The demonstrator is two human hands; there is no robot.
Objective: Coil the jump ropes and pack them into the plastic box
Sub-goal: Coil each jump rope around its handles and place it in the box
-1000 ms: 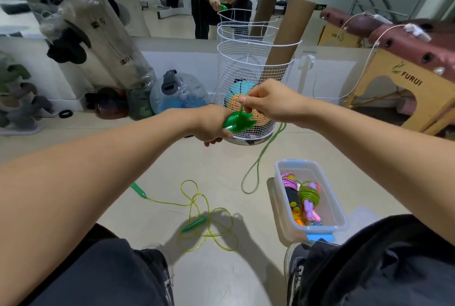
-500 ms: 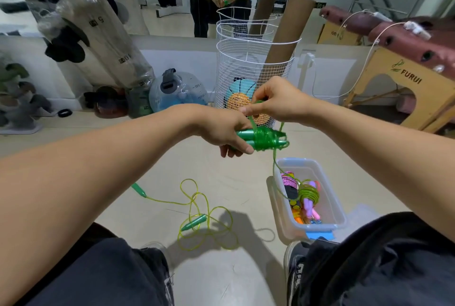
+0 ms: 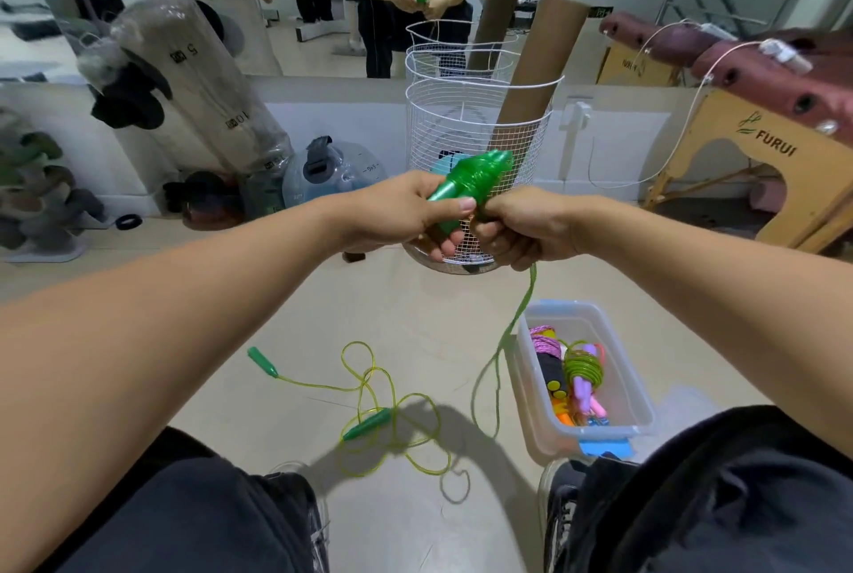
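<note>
My left hand point(image 3: 406, 215) grips the green jump-rope handles point(image 3: 466, 185), which point up and to the right with green cord wound round them. My right hand point(image 3: 517, 226) is closed on the loose green cord point(image 3: 505, 332) just below the handles; the cord hangs down to the floor beside the plastic box point(image 3: 632, 392). The clear box sits on the floor at the right and holds coiled ropes in pink, green and orange. A second jump rope point(image 3: 369, 420), yellow-green with green handles, lies tangled on the floor between my knees.
A white wire basket point(image 3: 475, 129) with cardboard tubes stands just behind my hands. Wrapped punching bags point(image 3: 184, 83) and a water jug point(image 3: 332, 175) lean at the left wall. A padded wooden bench point(image 3: 747, 148) is at the right. A mirror shows people.
The handles have tilted from lying level to pointing up and right. My right hand has dropped from above the handles to below them, pulling the cord down. More cord is wound on.
</note>
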